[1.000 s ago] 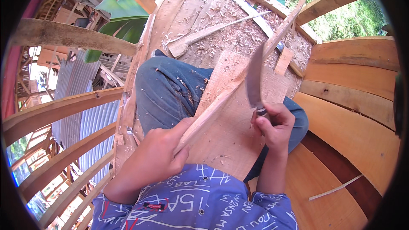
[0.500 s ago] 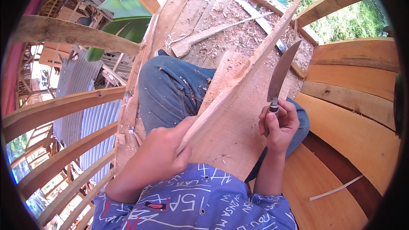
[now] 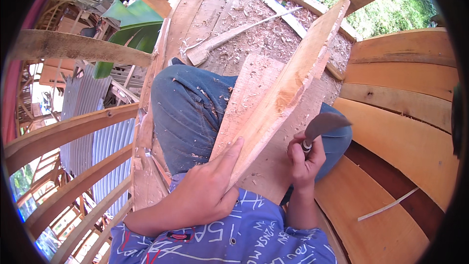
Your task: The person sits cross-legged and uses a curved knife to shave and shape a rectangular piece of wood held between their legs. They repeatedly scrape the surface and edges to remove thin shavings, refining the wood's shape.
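Observation:
My left hand [image 3: 210, 176] grips the near end of a long, rough-edged wooden plank [image 3: 281, 95], thumb on one side and fingers along the other. This plank stands tilted on its edge and slants away to the far right. My right hand [image 3: 307, 161] is closed round the handle of a knife with a broad, curved blade [image 3: 326, 123]. The blade is held to the right of the plank, apart from it, its tip pointing right. Under the plank a flat board [image 3: 249, 80], dotted with shavings, lies by my bent left leg.
Shavings cover the plank floor [image 3: 234, 10] ahead. On it lie a tapering wood piece [image 3: 215, 48] and a long, pale flat blade [image 3: 283, 14]. Slatted rails [image 3: 73, 124] bound the left side, a boarded wall [image 3: 395, 127] the right. A thin strip [image 3: 388, 204] rests at right.
The plank has rolled so its broad, freshly cut face shows. My right hand has lowered, and the knife has swung from upright to pointing right. My left hand has shifted right along with the plank.

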Motion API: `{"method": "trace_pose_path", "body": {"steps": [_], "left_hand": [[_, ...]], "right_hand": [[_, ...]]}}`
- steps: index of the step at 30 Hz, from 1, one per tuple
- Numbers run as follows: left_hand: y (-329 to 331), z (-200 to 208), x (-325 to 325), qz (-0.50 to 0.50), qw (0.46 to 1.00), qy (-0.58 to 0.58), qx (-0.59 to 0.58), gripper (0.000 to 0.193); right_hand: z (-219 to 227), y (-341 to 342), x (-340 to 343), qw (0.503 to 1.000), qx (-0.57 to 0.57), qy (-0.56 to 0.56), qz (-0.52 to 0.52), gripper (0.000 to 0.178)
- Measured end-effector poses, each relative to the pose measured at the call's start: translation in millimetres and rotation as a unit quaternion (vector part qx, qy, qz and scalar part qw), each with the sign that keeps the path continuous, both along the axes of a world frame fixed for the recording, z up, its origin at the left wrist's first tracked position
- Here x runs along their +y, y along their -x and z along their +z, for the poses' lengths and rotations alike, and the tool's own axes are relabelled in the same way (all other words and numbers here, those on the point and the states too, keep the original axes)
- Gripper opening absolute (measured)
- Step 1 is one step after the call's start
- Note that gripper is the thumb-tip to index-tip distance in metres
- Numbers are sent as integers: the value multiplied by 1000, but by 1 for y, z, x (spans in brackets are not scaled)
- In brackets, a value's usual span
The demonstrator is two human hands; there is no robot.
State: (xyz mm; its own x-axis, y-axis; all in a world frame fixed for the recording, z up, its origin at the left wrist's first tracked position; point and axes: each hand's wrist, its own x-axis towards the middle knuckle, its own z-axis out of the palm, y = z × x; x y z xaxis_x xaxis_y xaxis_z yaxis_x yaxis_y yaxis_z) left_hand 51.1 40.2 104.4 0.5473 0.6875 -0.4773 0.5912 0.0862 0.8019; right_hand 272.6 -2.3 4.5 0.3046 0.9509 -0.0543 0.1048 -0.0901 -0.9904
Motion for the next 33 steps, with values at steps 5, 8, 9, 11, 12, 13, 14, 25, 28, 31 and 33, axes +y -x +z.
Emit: {"method": "trace_pose_path", "body": {"steps": [5, 8, 9, 11, 12, 13, 14, 25, 28, 31, 33], "left_hand": [[-3, 1, 1, -4, 1000, 10, 9, 71], [-3, 0, 1, -12, 1000, 7, 2, 73], [-1, -3, 0, -21, 1000, -5, -2, 74], [0, -4, 0, -25, 1000, -17, -8, 75], [0, -3, 0, -21, 1000, -16, -8, 75], [-1, -2, -1, -17, 1000, -16, -9, 75], [-1, -1, 0, -11, 1000, -6, -6, 75], [2, -6, 2, -18, 1000, 4, -20, 78], [-1, -1, 2, -9, 1000, 18, -6, 79], [-3, 0, 4, -9, 1000, 14, -1, 79], [-2, -1, 3, -6, 1000, 8, -8, 80]], "right_hand": [[-3, 1, -16, 986, -130, -56, 93, 33], [3, 9, -9, 980, -155, -62, 112, 34], [8, 11, -6, 978, -161, -53, 118, 34], [9, 11, 1, 975, -183, -32, 121, 33], [7, 7, 6, 973, -199, -21, 118, 34], [5, 5, 11, 970, -215, -9, 115, 34], [4, 4, 17, 977, -200, 16, 73, 36], [11, 2, 21, 958, -271, 1, 93, 53], [3, 0, 26, 959, -273, 18, 72, 57], [-5, -3, 33, 949, -309, -4, 61, 60], [-6, -3, 37, 941, -334, -7, 49, 60]]}}
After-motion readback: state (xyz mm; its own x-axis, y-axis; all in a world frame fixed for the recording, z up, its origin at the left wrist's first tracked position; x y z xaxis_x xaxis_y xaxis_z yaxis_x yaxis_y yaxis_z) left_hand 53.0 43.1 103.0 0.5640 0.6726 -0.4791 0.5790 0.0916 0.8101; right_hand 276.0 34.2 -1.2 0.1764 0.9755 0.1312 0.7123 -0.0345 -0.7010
